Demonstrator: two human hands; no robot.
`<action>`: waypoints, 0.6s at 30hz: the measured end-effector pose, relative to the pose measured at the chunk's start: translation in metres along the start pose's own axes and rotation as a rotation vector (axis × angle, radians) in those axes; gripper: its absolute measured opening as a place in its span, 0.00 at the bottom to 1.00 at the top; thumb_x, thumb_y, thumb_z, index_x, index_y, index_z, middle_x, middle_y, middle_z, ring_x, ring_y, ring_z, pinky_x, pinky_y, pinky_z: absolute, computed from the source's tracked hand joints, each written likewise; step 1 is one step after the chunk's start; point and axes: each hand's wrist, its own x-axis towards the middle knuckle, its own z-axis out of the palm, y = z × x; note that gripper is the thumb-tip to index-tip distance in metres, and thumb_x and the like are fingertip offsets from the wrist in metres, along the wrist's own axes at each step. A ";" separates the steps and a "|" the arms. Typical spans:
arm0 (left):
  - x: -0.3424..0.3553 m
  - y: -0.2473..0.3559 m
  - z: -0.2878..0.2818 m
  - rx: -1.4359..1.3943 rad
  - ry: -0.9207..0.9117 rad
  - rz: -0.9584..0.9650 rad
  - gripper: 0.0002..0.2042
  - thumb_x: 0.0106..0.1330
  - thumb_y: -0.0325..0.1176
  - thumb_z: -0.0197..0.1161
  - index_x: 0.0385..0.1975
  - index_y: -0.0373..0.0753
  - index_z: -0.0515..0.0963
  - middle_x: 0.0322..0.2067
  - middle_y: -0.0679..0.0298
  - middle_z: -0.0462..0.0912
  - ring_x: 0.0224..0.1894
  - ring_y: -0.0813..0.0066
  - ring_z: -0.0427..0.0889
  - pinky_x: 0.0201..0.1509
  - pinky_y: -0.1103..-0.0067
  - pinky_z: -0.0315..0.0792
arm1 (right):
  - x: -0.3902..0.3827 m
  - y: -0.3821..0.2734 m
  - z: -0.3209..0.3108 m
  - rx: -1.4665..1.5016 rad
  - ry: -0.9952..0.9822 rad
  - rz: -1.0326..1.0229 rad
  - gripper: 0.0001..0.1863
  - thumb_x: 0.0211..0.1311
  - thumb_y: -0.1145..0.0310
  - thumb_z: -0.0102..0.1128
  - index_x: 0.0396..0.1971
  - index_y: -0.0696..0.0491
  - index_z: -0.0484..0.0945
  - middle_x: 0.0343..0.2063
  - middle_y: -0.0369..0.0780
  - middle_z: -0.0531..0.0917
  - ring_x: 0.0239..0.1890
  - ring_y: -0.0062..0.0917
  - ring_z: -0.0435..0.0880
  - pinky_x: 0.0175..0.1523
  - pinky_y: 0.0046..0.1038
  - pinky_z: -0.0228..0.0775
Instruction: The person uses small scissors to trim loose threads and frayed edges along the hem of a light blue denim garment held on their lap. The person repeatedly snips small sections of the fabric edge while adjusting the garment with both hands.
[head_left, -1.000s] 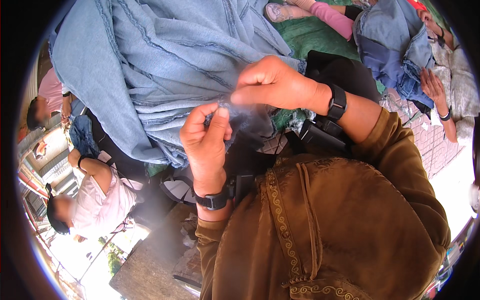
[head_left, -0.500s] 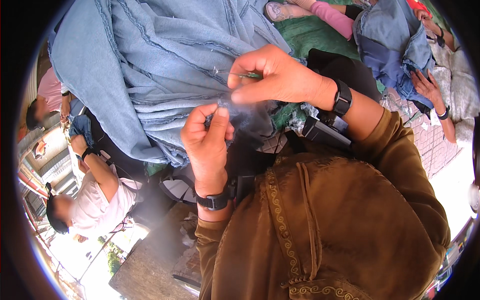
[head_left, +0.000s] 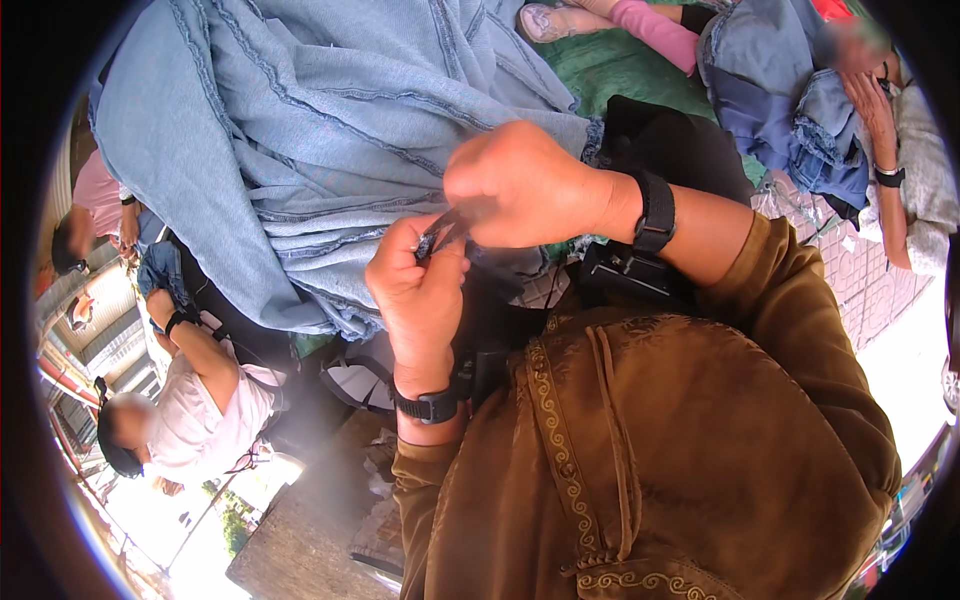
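A large light-blue denim cloth (head_left: 330, 130) with frayed dark seams spreads in folds in front of me. My left hand (head_left: 415, 295) is closed, thumb against fingers, pinching a small bit of the denim edge (head_left: 426, 246). Just above and to the right, my right hand (head_left: 535, 185) is curled round small thread snips (head_left: 462, 218). Their dark pointed blades reach down to the left fingertips. The handles are hidden inside my right fist, which is slightly blurred.
At the far right another person handles blue denim (head_left: 765, 75), with a raised hand (head_left: 870, 105). To the left sits a person in a pale pink shirt (head_left: 195, 405) holding dark denim (head_left: 162, 262). Green sheeting (head_left: 640, 75) lies beyond; paved ground (head_left: 850, 290) shows at right.
My right hand has turned and come down toward the left one, bringing the snips' blades to the left fingertips. The person at far right has raised a hand and leaned into view.
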 end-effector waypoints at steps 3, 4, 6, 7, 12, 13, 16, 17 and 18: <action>-0.003 0.012 0.001 -0.009 0.028 -0.118 0.03 0.61 0.24 0.62 0.33 0.33 0.77 0.22 0.69 0.77 0.21 0.87 0.72 0.24 0.89 0.65 | 0.000 0.002 -0.001 -0.016 0.099 -0.033 0.08 0.36 0.75 0.62 0.18 0.56 0.71 0.17 0.41 0.73 0.22 0.38 0.75 0.26 0.32 0.64; -0.004 0.012 0.000 -0.073 0.030 -0.140 0.03 0.61 0.24 0.62 0.33 0.33 0.77 0.22 0.69 0.77 0.20 0.87 0.72 0.23 0.88 0.65 | 0.002 0.007 -0.004 -0.022 0.154 -0.010 0.08 0.36 0.75 0.62 0.18 0.56 0.71 0.17 0.41 0.73 0.22 0.37 0.74 0.25 0.31 0.64; -0.006 0.010 -0.006 -0.201 0.040 -0.182 0.04 0.61 0.25 0.62 0.33 0.33 0.76 0.22 0.69 0.77 0.20 0.86 0.71 0.23 0.88 0.65 | 0.005 0.013 -0.013 0.034 0.241 0.060 0.08 0.37 0.75 0.62 0.21 0.57 0.74 0.17 0.40 0.73 0.20 0.31 0.73 0.25 0.26 0.62; -0.007 0.008 -0.007 -0.229 0.037 -0.179 0.04 0.61 0.25 0.62 0.33 0.33 0.76 0.22 0.69 0.77 0.20 0.86 0.71 0.23 0.88 0.65 | 0.005 0.014 -0.016 0.092 0.233 0.132 0.07 0.43 0.74 0.63 0.22 0.58 0.75 0.17 0.37 0.74 0.20 0.21 0.72 0.26 0.23 0.61; -0.007 0.005 -0.007 -0.264 0.024 -0.179 0.05 0.62 0.26 0.62 0.34 0.33 0.77 0.20 0.69 0.74 0.19 0.85 0.70 0.21 0.87 0.63 | 0.003 0.007 -0.014 0.568 -0.119 0.234 0.09 0.52 0.70 0.63 0.24 0.61 0.76 0.19 0.34 0.76 0.24 0.13 0.71 0.28 0.20 0.63; -0.008 0.005 -0.007 -0.244 0.030 -0.178 0.05 0.62 0.26 0.62 0.34 0.33 0.77 0.20 0.69 0.74 0.19 0.85 0.70 0.21 0.87 0.63 | 0.003 0.004 -0.012 0.541 -0.121 0.215 0.09 0.50 0.70 0.63 0.24 0.61 0.77 0.17 0.37 0.76 0.22 0.15 0.71 0.27 0.22 0.63; -0.008 0.006 -0.003 -0.167 0.032 -0.164 0.05 0.62 0.27 0.62 0.34 0.33 0.77 0.21 0.69 0.75 0.19 0.86 0.70 0.22 0.88 0.64 | 0.005 0.000 -0.006 0.467 -0.119 0.163 0.10 0.45 0.68 0.61 0.24 0.61 0.79 0.16 0.43 0.77 0.17 0.23 0.71 0.25 0.27 0.64; -0.008 0.007 -0.002 -0.131 0.027 -0.156 0.04 0.62 0.26 0.62 0.33 0.33 0.77 0.21 0.69 0.76 0.19 0.87 0.71 0.22 0.88 0.65 | 0.005 0.000 -0.005 0.429 -0.127 0.168 0.11 0.44 0.68 0.62 0.24 0.61 0.78 0.16 0.44 0.77 0.18 0.26 0.73 0.25 0.28 0.64; -0.009 0.008 -0.001 -0.093 0.025 -0.150 0.04 0.61 0.26 0.62 0.33 0.33 0.77 0.21 0.70 0.76 0.20 0.88 0.71 0.23 0.88 0.65 | 0.005 0.000 -0.005 0.395 -0.135 0.173 0.11 0.43 0.68 0.62 0.24 0.60 0.78 0.16 0.44 0.78 0.18 0.28 0.74 0.25 0.29 0.65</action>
